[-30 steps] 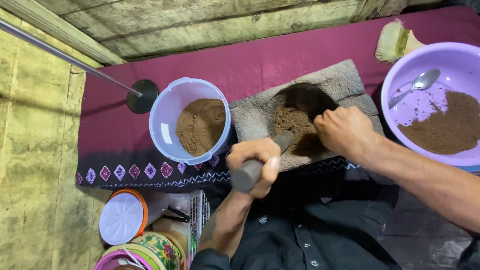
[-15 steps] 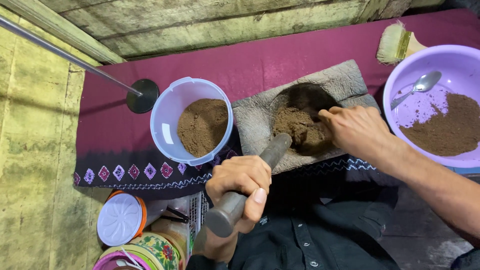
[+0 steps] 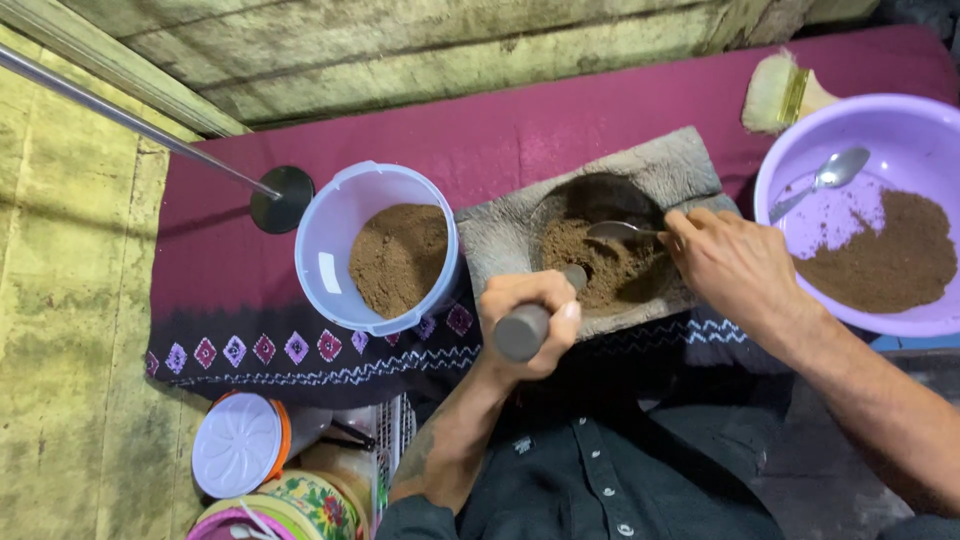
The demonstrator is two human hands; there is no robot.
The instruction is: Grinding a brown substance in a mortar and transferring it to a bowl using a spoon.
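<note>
- The left hand (image 3: 530, 315) has its fingers wrapped tight around a grey pestle (image 3: 528, 328), thumb on the right of the handle; the pestle's far end dips into the mortar's bowl just beyond the knuckles.
- The right hand (image 3: 735, 265) pinches the handle of a spoon (image 3: 618, 231) between thumb and fingertips, the other fingers curled close; the spoon's bowl lies just left of the fingertips, over the brown powder (image 3: 605, 270).
- The stone mortar (image 3: 660, 170) sits between and just beyond both hands, on a maroon cloth (image 3: 520, 130), its hollow part-filled with the powder.
- Left of the left hand, just beside the mortar, stands a pale blue tub (image 3: 335, 230) of brown powder, with a small white rectangular label (image 3: 328, 272) inside its near wall.
- Right of the right hand, a purple basin (image 3: 900, 130) holds more powder and a second spoon (image 3: 825, 180).
- Beyond the right fingers, well apart, a brush (image 3: 775, 90) lies at the cloth's edge.
- Beyond the tub, a dark round disc (image 3: 282, 198) on a thin metal rod touches the cloth.
- Near the left forearm, below the cloth's patterned hem, sit a white round lid (image 3: 238, 458) with an orange rim and a floral tin (image 3: 300, 505).
</note>
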